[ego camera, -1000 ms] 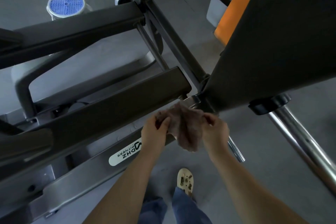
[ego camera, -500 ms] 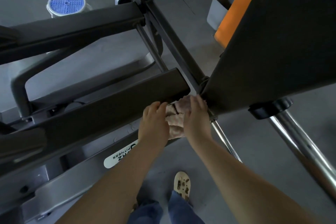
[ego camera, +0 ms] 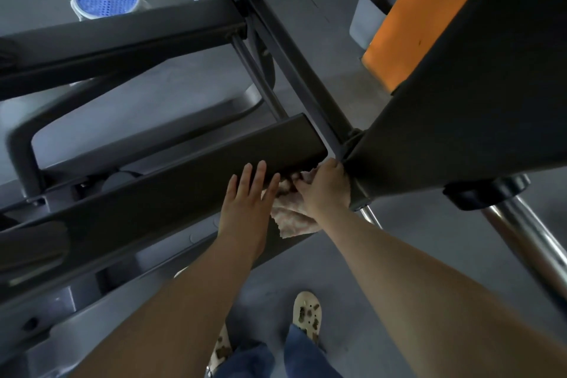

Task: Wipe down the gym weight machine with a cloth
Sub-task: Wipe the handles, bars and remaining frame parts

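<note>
The right hand has its grip curled round a bunched pinkish cloth, pressing it against the joint where the near black pad ends and the big black seat panel begins; a loose tail of the cloth hangs below the wrist. The left hand lies just beside it with its grip apart, fingers straight and flat on the lower edge of that near pad, its fingertip side touching the cloth. Directly beyond the right grip a dark frame bar runs away diagonally, leaving only a narrow slot between pad end and seat panel. To the right of the grip a chrome tube slants downward under a black collar, and a thinner chrome rod shows just below the right wrist. Left of the left grip the pad runs on unobstructed, with a second black pad farther off. Below both forearms lies open grey floor, where a patterned slipper stands.
</note>
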Demonstrator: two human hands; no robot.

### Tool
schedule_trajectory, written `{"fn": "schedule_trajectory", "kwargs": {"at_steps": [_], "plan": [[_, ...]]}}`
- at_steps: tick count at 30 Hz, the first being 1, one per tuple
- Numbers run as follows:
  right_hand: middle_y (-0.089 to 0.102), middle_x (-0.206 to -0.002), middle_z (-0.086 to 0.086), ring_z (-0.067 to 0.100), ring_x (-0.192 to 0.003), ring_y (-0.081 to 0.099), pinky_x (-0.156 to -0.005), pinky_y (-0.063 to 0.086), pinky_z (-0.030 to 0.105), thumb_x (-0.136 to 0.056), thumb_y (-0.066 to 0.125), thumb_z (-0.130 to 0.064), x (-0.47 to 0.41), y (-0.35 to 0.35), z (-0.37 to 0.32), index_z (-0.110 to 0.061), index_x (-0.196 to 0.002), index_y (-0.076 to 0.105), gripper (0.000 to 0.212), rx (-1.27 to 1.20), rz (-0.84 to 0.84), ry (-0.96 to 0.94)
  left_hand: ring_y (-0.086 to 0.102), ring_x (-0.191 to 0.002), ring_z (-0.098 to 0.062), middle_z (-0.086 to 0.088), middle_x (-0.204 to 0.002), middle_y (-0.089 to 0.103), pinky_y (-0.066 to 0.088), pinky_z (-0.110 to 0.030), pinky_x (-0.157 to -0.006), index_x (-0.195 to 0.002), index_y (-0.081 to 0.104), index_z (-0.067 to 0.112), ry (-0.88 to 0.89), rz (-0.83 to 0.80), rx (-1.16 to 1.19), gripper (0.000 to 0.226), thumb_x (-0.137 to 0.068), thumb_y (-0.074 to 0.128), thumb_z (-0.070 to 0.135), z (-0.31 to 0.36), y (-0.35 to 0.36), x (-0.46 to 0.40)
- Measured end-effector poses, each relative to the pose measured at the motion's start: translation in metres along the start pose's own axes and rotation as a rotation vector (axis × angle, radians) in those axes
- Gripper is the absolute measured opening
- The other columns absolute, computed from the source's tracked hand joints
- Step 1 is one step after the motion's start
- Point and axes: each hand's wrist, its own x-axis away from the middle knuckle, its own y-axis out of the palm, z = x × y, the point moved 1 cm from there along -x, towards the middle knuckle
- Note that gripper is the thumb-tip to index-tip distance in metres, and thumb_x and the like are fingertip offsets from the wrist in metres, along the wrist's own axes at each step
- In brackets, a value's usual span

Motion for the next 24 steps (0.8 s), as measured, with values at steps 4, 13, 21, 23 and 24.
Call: {"fn": "schedule_trajectory", "kwargs": {"at_steps": [4,13,21,23,24], "plan": [[0.062,-0.095,0.002,0.017,-0.089,0.06,-0.075,0.043,0.024,-0.087,0.067,-0.03,-0.003,-0.017,0.003,-0.012,-0.095,0.058,0.022,-0.264,-0.072,0.003,-0.024,-0.142,-0.032,-0.012,-0.152,-0.032,-0.009,-0.043,-0.115,-0.146,-0.023,0.019,0.021,-0.014,0.004,0.096,-0.09,0.054,0.016,-0.004,0.0,0.0],[0.045,-0.134,-0.002,0.012,-0.121,0.044,-0.101,0.041,0.031,-0.085,0.068,-0.034,0.031,-0.008,0.003,-0.011,-0.138,0.039,0.064,-0.436,0.208,0.079,-0.027,-0.141,-0.029,-0.009,-0.151,-0.034,-0.013,-0.041,-0.113,-0.145,-0.025,0.024,0.037,-0.022,0.042,0.097,-0.089,0.053,0.01,-0.01,0.002,-0.002],[0.049,-0.133,0.007,0.024,-0.129,0.041,-0.11,0.033,0.041,-0.069,0.081,-0.034,-0.001,-0.004,0.003,-0.01,-0.127,0.047,0.072,-0.138,-0.036,0.08,-0.025,-0.141,-0.029,-0.009,-0.152,-0.033,-0.012,-0.04,-0.113,-0.146,-0.024,0.023,0.065,-0.015,0.026,0.095,-0.091,0.052,0.012,-0.014,0.0,-0.001],[0.058,-0.118,0.005,0.024,-0.117,0.052,-0.1,0.043,0.043,-0.064,0.083,-0.038,-0.008,-0.005,0.001,-0.012,-0.113,0.055,0.062,-0.113,-0.082,0.091,-0.025,-0.141,-0.03,-0.01,-0.152,-0.033,-0.012,-0.041,-0.113,-0.146,-0.024,0.023,0.067,-0.007,0.026,0.094,-0.091,0.052,0.012,-0.014,0.0,0.0],[0.059,-0.115,0.005,0.024,-0.115,0.053,-0.098,0.045,0.043,-0.066,0.082,-0.038,-0.007,-0.005,-0.002,-0.012,-0.11,0.056,0.057,-0.135,-0.074,0.108,-0.025,-0.141,-0.03,-0.01,-0.151,-0.033,-0.013,-0.041,-0.113,-0.146,-0.024,0.023,0.068,-0.001,0.027,0.093,-0.091,0.051,0.012,-0.013,0.0,-0.001]]}}
